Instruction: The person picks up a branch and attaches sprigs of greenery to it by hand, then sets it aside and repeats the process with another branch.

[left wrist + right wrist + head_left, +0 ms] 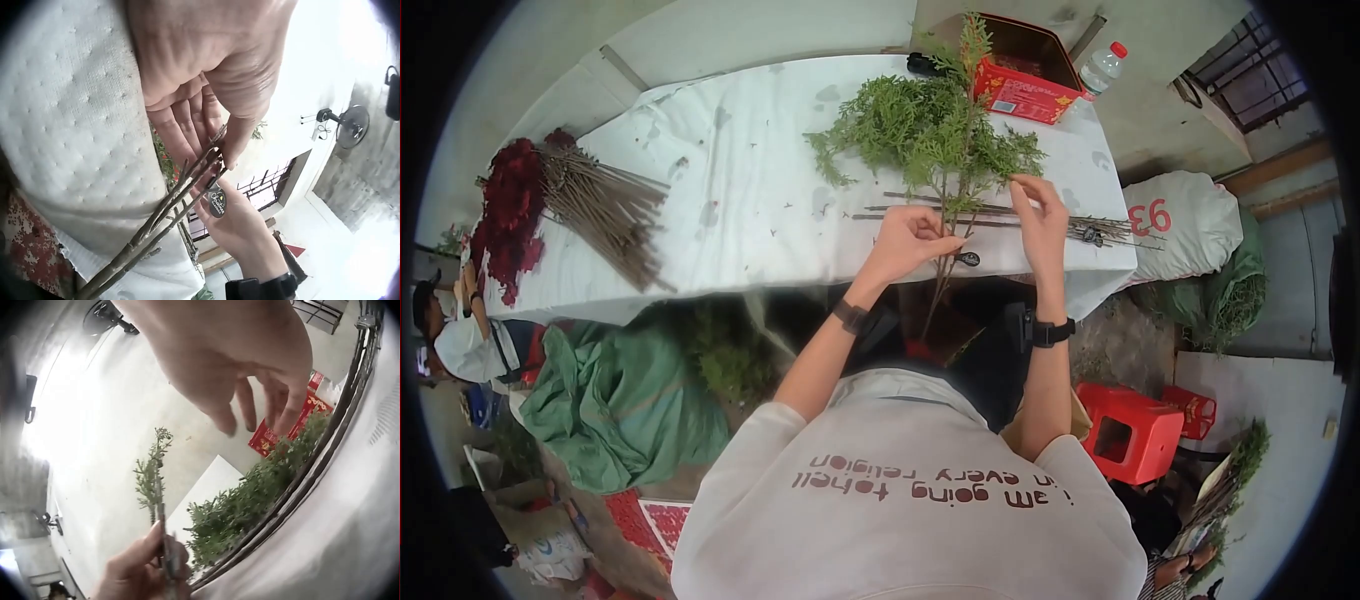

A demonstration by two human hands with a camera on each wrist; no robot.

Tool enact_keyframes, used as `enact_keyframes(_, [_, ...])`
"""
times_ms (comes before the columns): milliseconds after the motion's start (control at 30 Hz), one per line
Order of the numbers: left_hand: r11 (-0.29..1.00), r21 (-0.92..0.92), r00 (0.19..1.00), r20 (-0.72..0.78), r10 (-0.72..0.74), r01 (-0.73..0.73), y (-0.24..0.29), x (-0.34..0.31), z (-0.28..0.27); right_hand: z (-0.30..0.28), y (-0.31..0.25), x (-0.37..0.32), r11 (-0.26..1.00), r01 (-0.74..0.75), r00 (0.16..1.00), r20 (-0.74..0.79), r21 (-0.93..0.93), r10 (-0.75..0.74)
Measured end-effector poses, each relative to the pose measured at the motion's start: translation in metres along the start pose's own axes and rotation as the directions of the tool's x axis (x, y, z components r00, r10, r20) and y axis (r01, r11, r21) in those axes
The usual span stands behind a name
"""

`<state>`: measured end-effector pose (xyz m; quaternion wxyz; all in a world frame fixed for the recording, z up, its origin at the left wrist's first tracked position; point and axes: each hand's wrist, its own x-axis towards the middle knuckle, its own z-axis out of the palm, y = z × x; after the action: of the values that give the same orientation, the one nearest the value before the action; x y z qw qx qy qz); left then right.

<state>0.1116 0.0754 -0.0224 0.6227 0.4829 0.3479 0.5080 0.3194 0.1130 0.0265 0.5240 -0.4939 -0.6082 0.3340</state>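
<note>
In the head view my left hand pinches the brown stems of leafy evergreen branches between thumb and fingers, at the table's near edge. The lower stems run down past that edge. A small round black tag with light lettering hangs by the stems, just under the left fingertips. My right hand is raised to the right of the branches, its fingers loosely bent with nothing between them in the right wrist view. Behind the held branches lies a heap of green sprigs.
Long bare stems with black tags lie across the table's right side. Dark red bunches with brown stalks lie at the left. A red box and a bottle stand at the back right; red stools stand below.
</note>
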Motion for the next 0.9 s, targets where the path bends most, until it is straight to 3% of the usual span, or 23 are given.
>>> enact_keyframes(33, [1.0,-0.002,1.0,0.002,0.0,0.0,0.0,0.0,0.001,-0.003,0.002,0.004,0.982,0.066,0.995,-0.066,-0.175,-0.078])
enact_keyframes(67, [1.0,-0.003,1.0,0.005,0.0,0.0,0.001,0.0,0.002,-0.004,0.003,0.009,0.982,0.066,0.994,-0.073,-0.175,-0.08])
enact_keyframes(167, [1.0,-0.013,1.0,0.012,0.002,-0.002,0.002,-0.001,0.003,-0.006,0.007,0.022,0.896,-0.118,0.988,-0.141,-0.428,0.063])
enact_keyframes(333, [0.999,0.009,0.999,0.023,0.03,-0.03,0.003,-0.002,0.003,-0.007,0.029,0.038,0.899,-0.128,0.99,-0.109,-0.418,0.091])
enact_keyframes(433, [0.999,0.032,0.999,0.022,0.035,-0.036,0.001,-0.002,0.001,-0.015,0.037,0.04,0.996,-0.09,0.987,-0.134,-0.014,0.088])
enact_keyframes(467, [0.999,0.038,0.999,0.024,0.036,-0.037,0.001,-0.002,0.002,-0.017,0.036,0.038,0.996,-0.093,0.986,-0.139,-0.015,0.09])
enact_keyframes(567, [1.0,0.016,0.999,0.028,0.026,-0.027,0.001,-0.001,0.003,-0.021,0.03,0.033,0.901,-0.089,0.947,-0.246,0.424,0.209])
enact_keyframes(600, [1.0,0.007,0.999,0.027,0.025,-0.025,0.001,-0.001,0.003,-0.022,0.029,0.031,0.902,-0.088,0.945,-0.249,0.423,0.21])
enact_keyframes(700, [0.999,0.029,1.0,0.027,0.016,-0.017,0.001,0.0,0.002,-0.025,0.032,0.026,0.719,-0.215,0.921,-0.107,0.66,0.374])
enact_keyframes(733, [0.999,0.041,1.0,0.026,0.011,-0.012,0.001,-0.001,0.002,-0.027,0.034,0.023,0.719,-0.215,0.921,-0.109,0.66,0.375])
enact_keyframes(833, [1.0,-0.023,1.0,0.008,-0.008,0.008,0.005,-0.001,0.006,-0.025,0.032,0.011,0.466,-0.475,0.866,0.303,0.746,0.398])
enact_keyframes(900, [0.998,-0.057,1.0,-0.009,-0.018,0.018,0.005,-0.002,0.006,-0.019,0.031,0.002,0.414,-0.497,0.858,0.358,0.763,0.369])
